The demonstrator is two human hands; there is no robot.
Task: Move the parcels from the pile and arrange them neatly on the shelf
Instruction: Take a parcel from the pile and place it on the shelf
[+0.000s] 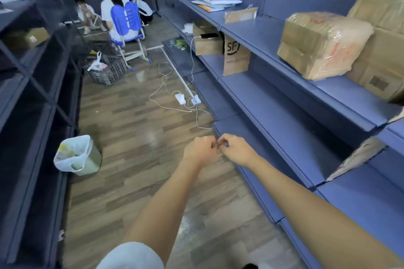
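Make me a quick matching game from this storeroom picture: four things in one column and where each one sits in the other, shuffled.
Things:
1. taped brown parcel
2. SF cardboard envelope
3. lined bin
4. blue chair

Places:
A. on the wooden floor, by the dark rack on the left
B. far down the aisle, with a person seated on it
C. on the upper blue shelf, near right
D. standing on the lower blue shelf, one level below

Pairs: 1-C, 2-D, 3-A, 4-B.
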